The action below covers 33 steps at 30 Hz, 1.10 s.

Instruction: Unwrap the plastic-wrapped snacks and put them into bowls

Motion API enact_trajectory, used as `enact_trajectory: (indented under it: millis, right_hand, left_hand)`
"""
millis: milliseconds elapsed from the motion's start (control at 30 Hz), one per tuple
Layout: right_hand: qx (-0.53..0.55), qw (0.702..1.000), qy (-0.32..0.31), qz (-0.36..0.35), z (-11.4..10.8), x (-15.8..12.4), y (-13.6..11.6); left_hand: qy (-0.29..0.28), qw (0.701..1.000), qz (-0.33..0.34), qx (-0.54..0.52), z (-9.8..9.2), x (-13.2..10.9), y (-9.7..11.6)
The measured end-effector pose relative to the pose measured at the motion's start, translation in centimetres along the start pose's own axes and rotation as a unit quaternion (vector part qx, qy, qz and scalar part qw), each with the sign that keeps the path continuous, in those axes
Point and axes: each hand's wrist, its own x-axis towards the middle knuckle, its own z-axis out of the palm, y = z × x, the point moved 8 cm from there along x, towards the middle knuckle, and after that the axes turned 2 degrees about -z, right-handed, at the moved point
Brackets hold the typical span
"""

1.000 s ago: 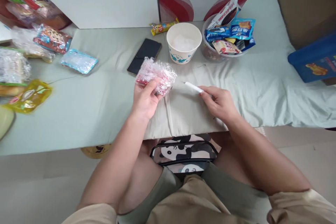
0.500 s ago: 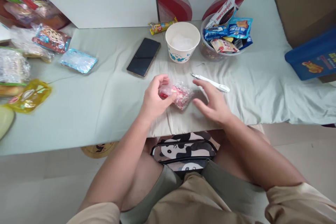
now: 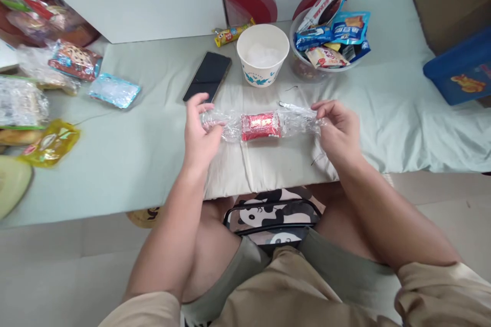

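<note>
Between my hands a small red packet lies in a stretch of clear plastic wrap, which is drawn out to both sides. My left hand pinches the left end of the wrap, thumb against fingers. At the right end, my right hand has the wrap gripped between thumb and curled fingers. Behind the wrap, only the metal tip of a slim white-handled tool shows; the wrap and my right hand hide the rest. A black phone lies just beyond my left hand.
A paper cup with whitish contents stands behind the wrap. Beside it are a tub of snack packets and a yellow snack stick. Boxes line the back. Wrapped snacks and a blue-edged packet lie at left, a blue container at right.
My hands have moved apart, and the crumpled wrap around the red packet is now stretched out flat between them. My right hand, open before, has closed on its right end.
</note>
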Motion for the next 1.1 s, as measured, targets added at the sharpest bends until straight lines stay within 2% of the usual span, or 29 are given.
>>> enact_trajectory:
  millis: [67, 133, 200, 300, 400, 467, 533, 567, 633, 667, 733, 800, 833, 867, 900, 967, 1000, 1033, 1100]
  right_hand:
    - [0.078, 0.997, -0.019, 0.008, 0.1, -0.1, 0.3]
    - [0.139, 0.988, -0.059, -0.009, 0.5, -0.3, -0.2]
    - [0.139, 0.983, -0.115, -0.03, 1.0, -0.7, -1.1]
    - [0.074, 0.981, -0.172, -0.048, 1.2, -1.1, -2.1]
    - [0.074, 0.985, -0.144, -0.055, 0.4, -1.1, -2.8]
    - [0.126, 0.984, -0.115, -0.039, -0.1, -1.1, -2.7]
    - [0.182, 0.976, -0.12, -0.015, -0.1, -1.2, -2.4]
    - [0.2, 0.97, -0.138, -0.005, 0.0, -1.2, -2.4]
    - [0.214, 0.957, -0.195, 0.018, 0.4, -1.2, -2.5]
    - [0.212, 0.947, -0.237, 0.035, 0.6, -1.3, -2.6]
    - [0.206, 0.912, -0.347, 0.072, 1.1, -1.9, -2.7]
    - [0.197, 0.86, -0.461, 0.09, 1.5, -3.0, -2.9]
    - [0.182, 0.842, -0.5, 0.088, 1.6, -3.4, -2.9]
    - [0.15, 0.836, -0.521, 0.077, 1.6, -3.7, -2.7]
    - [0.101, 0.845, -0.521, 0.057, 1.7, -3.8, -2.3]
    - [-0.038, 0.885, -0.463, -0.006, 1.9, -3.3, -1.5]
    - [-0.109, 0.904, -0.411, -0.039, 1.9, -2.9, -1.4]
    - [-0.167, 0.918, -0.355, -0.064, 1.9, -2.7, -1.5]
    - [-0.232, 0.936, -0.25, -0.09, 1.9, -2.4, -2.1]
  left_hand:
    - [-0.063, 0.995, 0.024, 0.074, 0.8, -0.3, 0.9]
    - [-0.091, 0.985, 0.056, 0.137, 1.2, -0.7, 1.7]
    - [-0.07, 0.978, 0.104, 0.166, 1.0, -1.2, 2.9]
    - [-0.029, 0.97, 0.184, 0.153, -0.2, -2.2, 4.9]
    - [-0.045, 0.965, 0.222, 0.132, -1.2, -3.4, 6.6]
    - [-0.118, 0.967, 0.198, 0.11, -1.1, -4.0, 6.8]
    - [-0.25, 0.958, 0.119, 0.078, 0.0, -4.7, 6.1]
    - [-0.326, 0.941, 0.065, 0.064, 0.7, -5.3, 5.4]
    - [-0.443, 0.894, -0.044, 0.042, 1.9, -6.7, 4.0]
    - [-0.478, 0.874, -0.085, 0.034, 2.2, -7.2, 3.4]
    - [-0.504, 0.855, -0.119, 0.016, 2.3, -7.6, 2.8]
    - [-0.492, 0.863, -0.112, 0.004, 2.2, -7.3, 2.7]
    - [-0.468, 0.878, -0.102, 0.007, 2.0, -6.9, 2.6]
    - [-0.42, 0.903, -0.089, 0.017, 1.6, -6.2, 2.5]
    - [-0.351, 0.933, -0.07, 0.036, 0.9, -5.3, 2.4]
    - [-0.201, 0.975, -0.007, 0.099, -0.7, -3.8, 2.8]
    - [-0.15, 0.979, 0.026, 0.137, -1.1, -3.4, 3.1]
    - [-0.131, 0.975, 0.054, 0.173, -1.0, -3.3, 3.2]
    - [-0.166, 0.957, 0.079, 0.224, 0.4, -3.3, 2.9]
